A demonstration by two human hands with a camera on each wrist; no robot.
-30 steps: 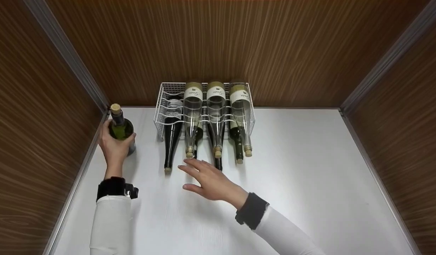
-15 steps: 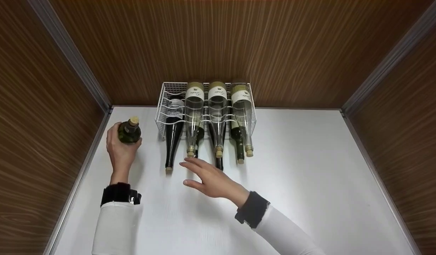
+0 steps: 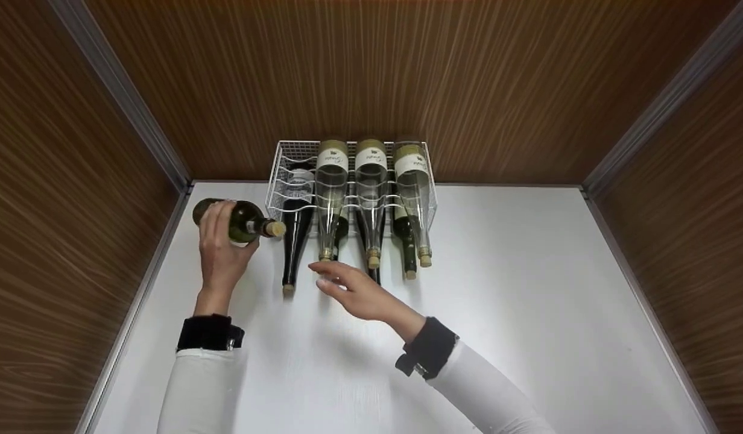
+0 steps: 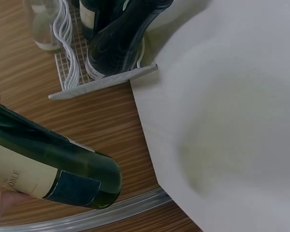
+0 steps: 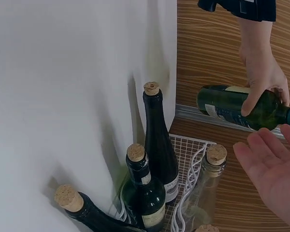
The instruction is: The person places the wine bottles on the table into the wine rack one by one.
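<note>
My left hand (image 3: 219, 256) grips a green corked wine bottle (image 3: 245, 218) round its body, above the table at the left. The bottle lies nearly level, its cork pointing right towards the rack. In the left wrist view its cream and dark blue label (image 4: 21, 169) shows. My right hand (image 3: 365, 295) hovers in front of the white wire rack (image 3: 296, 148), fingers loosely extended and holding nothing. Its fingertips are close to the cork of a clear bottle (image 3: 332, 178); whether they touch is unclear. The right wrist view shows the right palm (image 5: 275, 179) near the held bottle's neck.
Three clear corked bottles lie on the rack's upper tier, necks forward. Below them lie several dark bottles, including a black one (image 3: 294, 232) at the left. The rack stands against the brown wood-grain back wall (image 3: 371, 72). Side walls bound the white table (image 3: 516, 271).
The left hand has brought the bottle rightwards and tipped it from upright to nearly level, cork swinging right. The right hand has shifted slightly and its fingers have drawn closer together.
</note>
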